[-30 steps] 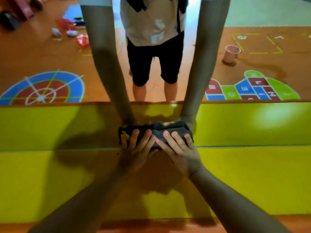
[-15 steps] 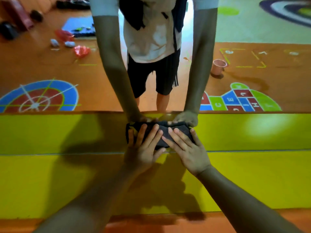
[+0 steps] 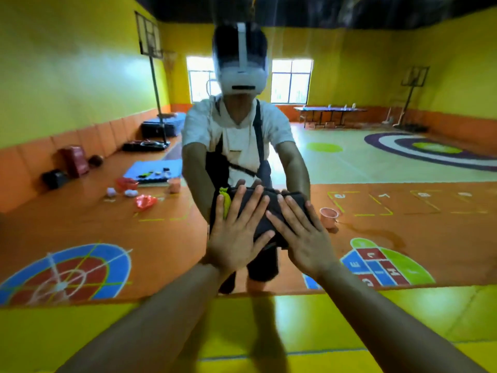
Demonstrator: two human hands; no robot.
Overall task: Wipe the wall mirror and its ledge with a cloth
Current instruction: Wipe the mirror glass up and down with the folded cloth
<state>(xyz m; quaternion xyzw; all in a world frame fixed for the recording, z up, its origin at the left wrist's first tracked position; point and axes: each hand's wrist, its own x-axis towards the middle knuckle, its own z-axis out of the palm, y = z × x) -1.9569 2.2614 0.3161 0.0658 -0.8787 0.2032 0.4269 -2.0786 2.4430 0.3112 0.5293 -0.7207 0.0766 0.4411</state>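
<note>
A folded dark cloth (image 3: 265,211) with a yellow-green edge at its left lies flat against the wall mirror (image 3: 80,103). My left hand (image 3: 236,232) presses the cloth's left half with straight, spread fingers. My right hand (image 3: 298,232) presses its right half the same way. The mirror fills the upper view and reflects me reaching forward in a headset. Below its bottom edge runs the yellow ledge (image 3: 403,305), well under both hands.
The mirror reflects an orange gym floor with painted games, a pink cup (image 3: 328,214), scattered bags and mats at left, and a table at the far wall. The yellow padded wall (image 3: 53,340) continues under the ledge.
Both hands slid the cloth up from the ledge at the mirror's bottom edge onto the glass. My view tilted upward, so much more of the reflected room shows.
</note>
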